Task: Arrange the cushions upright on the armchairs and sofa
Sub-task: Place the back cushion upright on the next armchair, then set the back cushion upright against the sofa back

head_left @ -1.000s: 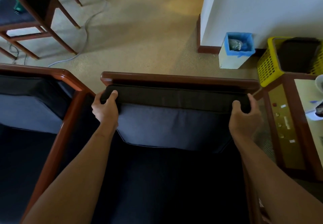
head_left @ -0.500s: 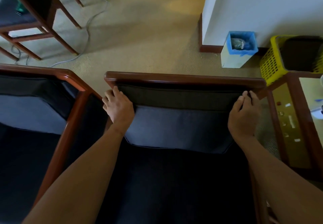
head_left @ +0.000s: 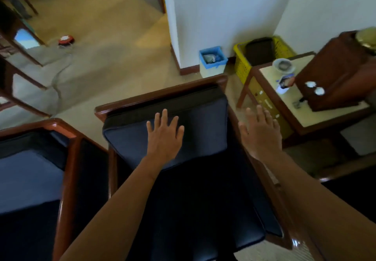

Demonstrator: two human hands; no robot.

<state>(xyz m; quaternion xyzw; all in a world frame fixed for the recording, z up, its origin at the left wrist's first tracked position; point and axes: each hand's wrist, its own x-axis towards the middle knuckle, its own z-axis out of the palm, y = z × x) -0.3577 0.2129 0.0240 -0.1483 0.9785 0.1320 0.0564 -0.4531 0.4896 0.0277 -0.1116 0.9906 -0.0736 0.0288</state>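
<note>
A dark blue back cushion (head_left: 203, 130) stands upright against the wooden back of the armchair (head_left: 162, 95) in front of me. My left hand (head_left: 164, 136) lies flat on the cushion's face with fingers spread. My right hand (head_left: 261, 134) hovers open past the cushion's right edge, over the chair's right arm, holding nothing. A second armchair (head_left: 67, 130) at the left has its own blue back cushion (head_left: 26, 171) leaning against its back.
A wooden side table (head_left: 305, 122) with a brown box, a bowl and small items stands right of the chair. Behind are a yellow basket (head_left: 242, 65), a blue-lined bin (head_left: 212, 62) and a white wall corner. Wooden chair legs and a cable lie far left.
Both hands let go of the cushion's top corners. The left hand moved to the middle of its face, the right lifted off to the right. The view swung right.
</note>
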